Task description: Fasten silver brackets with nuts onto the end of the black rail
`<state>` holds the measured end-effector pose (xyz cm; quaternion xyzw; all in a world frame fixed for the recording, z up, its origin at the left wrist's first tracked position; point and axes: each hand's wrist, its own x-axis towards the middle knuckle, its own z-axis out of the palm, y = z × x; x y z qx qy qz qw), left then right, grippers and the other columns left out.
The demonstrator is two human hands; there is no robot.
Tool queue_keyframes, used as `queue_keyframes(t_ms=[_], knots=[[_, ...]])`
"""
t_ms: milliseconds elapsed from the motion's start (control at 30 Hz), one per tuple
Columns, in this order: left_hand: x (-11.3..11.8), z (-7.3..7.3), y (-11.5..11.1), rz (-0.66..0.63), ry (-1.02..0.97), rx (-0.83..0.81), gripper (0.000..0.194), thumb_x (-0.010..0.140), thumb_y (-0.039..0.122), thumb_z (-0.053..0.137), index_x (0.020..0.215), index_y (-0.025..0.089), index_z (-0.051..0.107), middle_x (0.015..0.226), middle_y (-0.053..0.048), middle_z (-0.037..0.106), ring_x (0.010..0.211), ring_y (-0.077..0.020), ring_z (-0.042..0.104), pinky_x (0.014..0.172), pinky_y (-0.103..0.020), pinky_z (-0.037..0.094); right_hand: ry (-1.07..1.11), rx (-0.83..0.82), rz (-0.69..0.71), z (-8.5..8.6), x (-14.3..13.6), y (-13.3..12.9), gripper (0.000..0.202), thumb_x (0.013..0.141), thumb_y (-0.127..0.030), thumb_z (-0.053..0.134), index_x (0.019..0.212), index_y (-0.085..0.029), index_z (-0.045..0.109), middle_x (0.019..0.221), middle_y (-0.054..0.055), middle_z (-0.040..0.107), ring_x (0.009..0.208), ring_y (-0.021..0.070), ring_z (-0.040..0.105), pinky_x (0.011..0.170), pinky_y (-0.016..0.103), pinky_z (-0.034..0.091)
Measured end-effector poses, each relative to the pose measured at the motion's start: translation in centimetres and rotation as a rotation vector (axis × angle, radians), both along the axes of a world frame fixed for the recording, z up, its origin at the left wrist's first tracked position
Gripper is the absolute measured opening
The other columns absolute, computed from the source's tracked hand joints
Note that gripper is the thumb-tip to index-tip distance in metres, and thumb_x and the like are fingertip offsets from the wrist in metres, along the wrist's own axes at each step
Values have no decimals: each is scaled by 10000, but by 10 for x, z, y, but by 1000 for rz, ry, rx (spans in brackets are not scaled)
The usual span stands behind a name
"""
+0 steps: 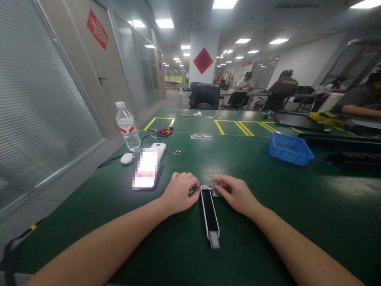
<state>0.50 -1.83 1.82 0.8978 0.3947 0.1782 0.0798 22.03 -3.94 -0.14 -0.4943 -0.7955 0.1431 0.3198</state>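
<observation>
A long, narrow white-framed device (210, 214) with a black face lies on the green table, pointing toward me. From its near end sticks out a flat grey tab (214, 240). My left hand (181, 192) curls its fingers and thumb around a small metal fitting (193, 190) at the left of the device's far end. On the opposite side, my right hand (236, 194) has thumb and fingers closed at another small metal piece (216, 192). My fingers partly cover both metal parts, so their exact shape is hidden.
To the left are a lit phone (146, 169), a white mouse-like object (126, 158), a water bottle (128, 127) and red-handled scissors (163, 132). Several small rings (177, 152) lie ahead, with a blue basket (290, 149) at the right. People sit in the background.
</observation>
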Motion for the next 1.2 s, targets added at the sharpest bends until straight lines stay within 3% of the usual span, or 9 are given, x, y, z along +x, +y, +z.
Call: queue_keyframes(t_ms=[400,567,800,1100,1200], knots=[[0,0,0,-5,-7,-4,80,805,244,525,841,190,572,851,-1,601,841,-177,535,752,-322,317,-52,-37,29,7,0,-3,106,766,-145,584,862,-180,609,672,-17,556,547,101,480,544,233,391],[0,1,-1,-2,-6,-8,74,804,239,529,839,190,571,852,2,600,844,-173,536,754,-322,321,-86,-24,45,8,2,-2,45,790,-171,579,801,-184,620,652,-15,533,569,113,484,559,243,394],[0,1,-1,-8,-11,-8,75,804,239,530,841,189,574,849,-1,601,841,-178,536,758,-325,324,-55,-14,80,8,4,-1,114,837,-216,553,840,-195,665,859,46,609,635,124,517,615,277,441],[0,1,-1,-15,-16,-14,76,808,236,526,844,186,571,851,-5,597,842,-179,535,753,-321,325,-32,-57,28,2,1,1,151,873,-228,504,936,-184,634,828,34,569,673,134,527,637,275,432],[0,0,-1,-17,-17,-8,74,809,235,524,844,186,568,853,-7,595,841,-180,533,753,-322,325,-39,-53,-20,2,-1,2,102,866,-222,509,851,-173,598,761,16,536,647,131,503,614,267,413]])
